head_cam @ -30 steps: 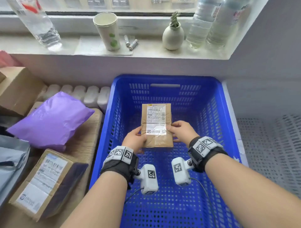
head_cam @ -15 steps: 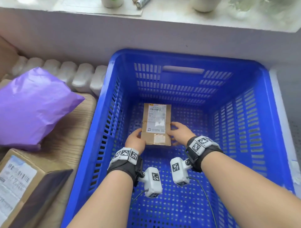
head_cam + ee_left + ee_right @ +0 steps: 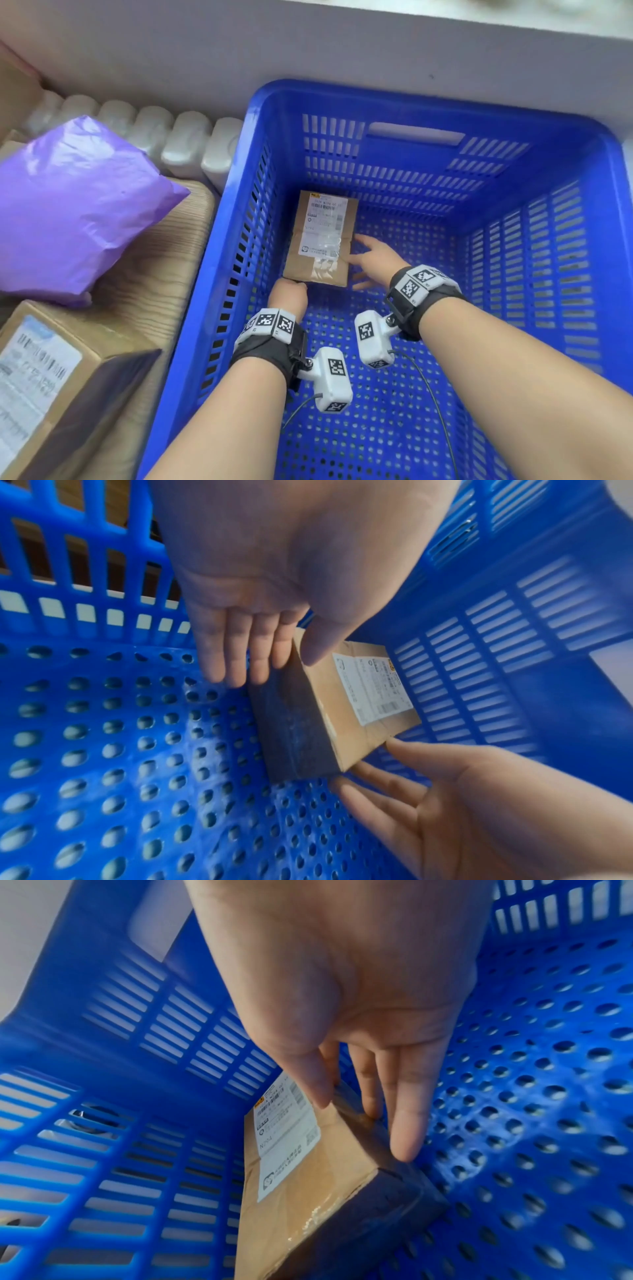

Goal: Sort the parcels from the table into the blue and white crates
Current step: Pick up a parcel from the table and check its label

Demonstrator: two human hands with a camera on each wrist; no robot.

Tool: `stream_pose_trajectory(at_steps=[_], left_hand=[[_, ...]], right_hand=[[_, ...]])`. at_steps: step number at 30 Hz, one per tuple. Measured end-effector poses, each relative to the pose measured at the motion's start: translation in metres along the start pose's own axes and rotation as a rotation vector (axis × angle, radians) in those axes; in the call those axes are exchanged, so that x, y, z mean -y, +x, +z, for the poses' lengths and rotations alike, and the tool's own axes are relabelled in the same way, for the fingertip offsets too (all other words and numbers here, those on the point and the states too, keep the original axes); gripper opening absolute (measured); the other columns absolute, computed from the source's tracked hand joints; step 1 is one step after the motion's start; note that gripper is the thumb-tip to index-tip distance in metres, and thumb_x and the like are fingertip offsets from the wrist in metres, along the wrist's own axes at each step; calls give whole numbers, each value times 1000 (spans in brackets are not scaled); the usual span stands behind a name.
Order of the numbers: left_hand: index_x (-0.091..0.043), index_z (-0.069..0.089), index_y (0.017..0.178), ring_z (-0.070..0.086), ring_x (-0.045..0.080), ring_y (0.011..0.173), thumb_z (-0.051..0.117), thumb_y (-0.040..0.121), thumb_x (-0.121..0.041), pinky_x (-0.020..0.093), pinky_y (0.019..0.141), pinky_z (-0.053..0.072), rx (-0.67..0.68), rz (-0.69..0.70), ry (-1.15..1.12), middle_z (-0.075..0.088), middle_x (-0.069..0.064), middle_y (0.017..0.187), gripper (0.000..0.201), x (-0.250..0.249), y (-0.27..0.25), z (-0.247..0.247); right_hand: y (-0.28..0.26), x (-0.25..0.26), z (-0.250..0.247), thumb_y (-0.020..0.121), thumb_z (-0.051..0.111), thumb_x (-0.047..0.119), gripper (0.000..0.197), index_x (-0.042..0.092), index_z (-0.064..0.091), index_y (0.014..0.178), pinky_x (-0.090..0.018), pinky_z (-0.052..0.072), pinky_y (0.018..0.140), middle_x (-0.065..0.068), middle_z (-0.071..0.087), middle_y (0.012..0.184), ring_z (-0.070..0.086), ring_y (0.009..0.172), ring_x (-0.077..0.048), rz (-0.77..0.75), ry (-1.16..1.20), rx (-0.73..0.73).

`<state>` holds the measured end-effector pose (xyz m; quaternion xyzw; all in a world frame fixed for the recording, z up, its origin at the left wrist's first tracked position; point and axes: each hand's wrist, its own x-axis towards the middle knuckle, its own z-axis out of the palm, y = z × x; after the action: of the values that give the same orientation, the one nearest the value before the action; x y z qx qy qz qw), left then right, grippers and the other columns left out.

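A small brown cardboard parcel (image 3: pixel 322 240) with a white label lies flat on the floor of the blue crate (image 3: pixel 445 102), close to its left wall. My left hand (image 3: pixel 287 294) is at the parcel's near end. In the left wrist view the left hand (image 3: pixel 260 631) has straight fingers down along the parcel (image 3: pixel 346 704) and its thumb on the top edge. My right hand (image 3: pixel 373 260) is at the parcel's right side with fingers spread. In the right wrist view the right hand (image 3: pixel 369 1069) lays straight fingers along the side of the parcel (image 3: pixel 308 1191).
On the wooden table (image 3: pixel 154 274) left of the crate lie a purple plastic mailer (image 3: pixel 75 212) and a labelled cardboard box (image 3: pixel 61 383). A white ribbed radiator (image 3: pixel 178 137) runs along the wall behind them. The crate's floor holds nothing else.
The parcel went down from mid-air onto the crate floor, toward the left wall. Both hands loosened their hold, and the right fingers spread. The head view moved closer and lower.
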<state>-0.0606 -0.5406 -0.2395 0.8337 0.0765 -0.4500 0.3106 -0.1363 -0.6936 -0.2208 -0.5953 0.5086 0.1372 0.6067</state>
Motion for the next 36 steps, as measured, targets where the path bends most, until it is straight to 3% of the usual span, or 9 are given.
stream_pose_trajectory(at_steps=[4,6,9,14,17,20,24,28,36], left_hand=[[-8,44,144,56,31,99,38,104,-10,29,70,38,-67,68,64,53,16,136,40,-10,-11,-10],[-9,39,148,55,23,80,36,104,-8,28,57,37,-70,84,36,51,14,141,44,-7,-10,-11],[-10,35,150,60,34,102,35,104,-6,24,53,35,-59,80,10,50,14,143,47,-3,-12,-12],[-14,30,153,59,31,78,36,102,-8,27,47,30,-73,92,40,56,18,134,51,-7,-29,-20],[-14,36,150,63,34,90,38,101,-10,30,53,39,-45,160,80,56,16,135,49,-15,-53,-28],[-12,42,146,61,32,107,41,102,-12,37,81,50,1,251,101,52,12,141,44,-29,-86,-39],[-13,58,132,59,24,83,47,100,-14,31,74,46,54,374,39,62,13,126,34,-41,-137,-54],[-15,68,111,63,32,106,54,94,-15,32,83,50,42,484,-9,68,14,114,22,-43,-188,-71],[-25,65,84,59,19,84,58,85,-15,36,84,51,39,635,-68,70,9,96,12,-31,-248,-131]], right_hand=[[8,13,6,100,49,8,63,28,25,155,-48,56,91,-13,48,145,61,108,-31,-43,-117,14],[9,15,5,100,49,7,65,29,23,155,-50,52,96,-13,48,146,61,114,-35,-50,-187,28],[2,15,1,101,50,10,67,33,20,156,-51,48,99,-9,51,144,59,120,-36,-59,-253,51],[-18,13,-9,99,56,15,67,29,23,156,-33,47,62,-3,62,92,49,61,-16,-100,-237,-45],[-42,17,-20,98,57,20,65,29,27,155,-32,51,66,-10,61,125,62,76,-18,-109,-246,-80],[-75,24,-30,97,60,24,62,23,31,153,-41,54,94,-7,43,151,61,113,-27,-142,-256,-98],[-124,34,-41,96,62,21,55,14,42,147,-41,52,92,-10,54,136,60,103,-24,-193,-210,-120],[-170,45,-42,96,61,21,43,10,54,136,-41,52,90,-10,62,112,59,95,-22,-222,-175,-125],[-255,63,-8,96,58,16,27,11,63,122,-38,52,88,-9,63,104,59,90,-21,-327,-92,-165]])
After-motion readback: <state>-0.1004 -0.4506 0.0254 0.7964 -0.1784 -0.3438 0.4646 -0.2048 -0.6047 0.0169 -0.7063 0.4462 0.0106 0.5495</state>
